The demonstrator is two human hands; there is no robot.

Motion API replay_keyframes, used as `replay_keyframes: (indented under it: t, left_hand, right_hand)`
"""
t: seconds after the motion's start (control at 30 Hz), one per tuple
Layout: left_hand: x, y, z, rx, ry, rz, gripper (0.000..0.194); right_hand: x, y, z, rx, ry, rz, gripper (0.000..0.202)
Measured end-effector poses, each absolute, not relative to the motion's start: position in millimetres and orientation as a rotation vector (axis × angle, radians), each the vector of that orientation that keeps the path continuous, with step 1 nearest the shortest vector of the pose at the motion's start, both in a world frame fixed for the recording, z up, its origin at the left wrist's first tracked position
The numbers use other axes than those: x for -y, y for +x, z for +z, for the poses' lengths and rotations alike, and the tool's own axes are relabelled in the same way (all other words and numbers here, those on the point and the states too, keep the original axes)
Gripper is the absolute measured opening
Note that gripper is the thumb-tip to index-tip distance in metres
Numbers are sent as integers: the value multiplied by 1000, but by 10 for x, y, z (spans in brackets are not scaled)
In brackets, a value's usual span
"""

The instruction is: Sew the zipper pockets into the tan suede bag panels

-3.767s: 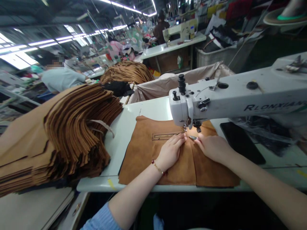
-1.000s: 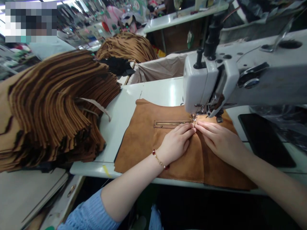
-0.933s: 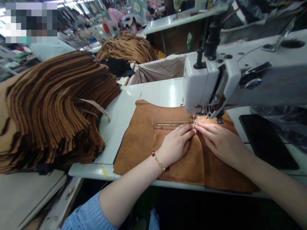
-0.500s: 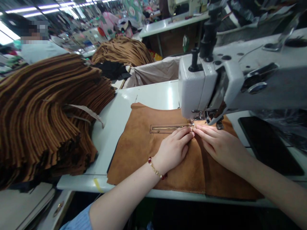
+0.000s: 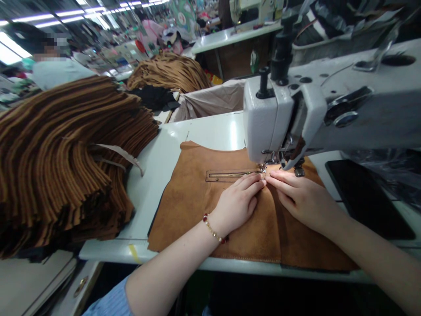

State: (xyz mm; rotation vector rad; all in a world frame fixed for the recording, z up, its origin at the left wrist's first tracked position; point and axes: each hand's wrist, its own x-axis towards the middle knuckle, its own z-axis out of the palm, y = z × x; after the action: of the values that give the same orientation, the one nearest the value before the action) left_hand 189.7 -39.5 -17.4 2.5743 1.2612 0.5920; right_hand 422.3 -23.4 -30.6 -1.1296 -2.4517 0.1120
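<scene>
One brown panel [image 5: 184, 206] you've got there, spread on the pale table [image 5: 204, 127] and running under the head of the sewing machine [image 5: 371, 114]. Your left hand [image 5: 235, 204] lies open on it, fingers stretched out by the zipper [image 5: 226, 176]. Your right hand [image 5: 304, 199] is curved over the panel, fingertips right beside the left's; can't tell if it's gripping anything underneath. Big stack of brown pieces [image 5: 66, 145] off to your left, btw.
</scene>
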Motion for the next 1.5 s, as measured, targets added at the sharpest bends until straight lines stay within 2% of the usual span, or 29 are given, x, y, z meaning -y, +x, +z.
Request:
replay_keyframes:
  t: [0.53,1.07,1.5]
  left_hand:
    - [299,1866,-169,-1254,2566,572,43]
    - [279,1878,-171,-1266,2530,537,49]
    - [230,1874,-169,-1269,2544,550,44]
  right_hand:
    - [165,4169,-252,2474,-1128,-22,41]
    - [140,4189,-346,2369,-1122,4,37]
    - [109,4155,-320,2352,-1120,-12,35]
